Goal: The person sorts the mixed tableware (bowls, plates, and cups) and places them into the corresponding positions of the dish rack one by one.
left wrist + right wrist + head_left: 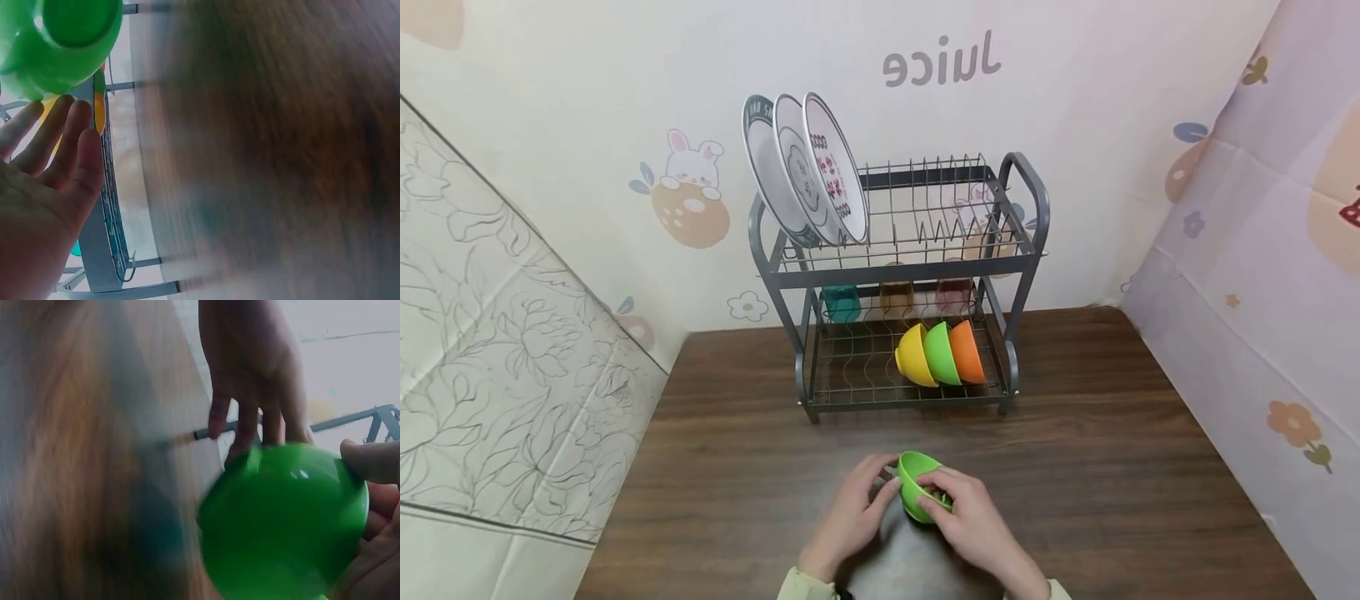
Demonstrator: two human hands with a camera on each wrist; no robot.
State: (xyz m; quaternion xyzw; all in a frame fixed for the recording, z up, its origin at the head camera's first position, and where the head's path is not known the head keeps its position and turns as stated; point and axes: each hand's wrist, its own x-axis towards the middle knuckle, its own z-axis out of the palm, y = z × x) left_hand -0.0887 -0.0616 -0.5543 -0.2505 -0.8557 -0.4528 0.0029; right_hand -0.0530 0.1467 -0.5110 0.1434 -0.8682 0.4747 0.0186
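Observation:
A green bowl [914,475] is held tilted above the near part of the table, its mouth turned toward the right hand. My right hand [972,518] grips it by the rim, fingers inside and thumb out of full sight in the head view. To the left of the bowl, my left hand [854,507] has its fingers extended. In the left wrist view, those fingertips [65,103] reach the outside of the bowl [78,62], near its round base. The right wrist view shows the bowl's glossy outer side [281,519] between both hands.
Beyond the hands stands a two-tier dish rack [902,273]. Several bowls share its lower shelf: yellow [913,358], green [940,357] and orange [967,353]; cups [842,304] sit behind. Plates [838,179] stand upper left. The wooden table [1105,467] meets fabric-covered walls.

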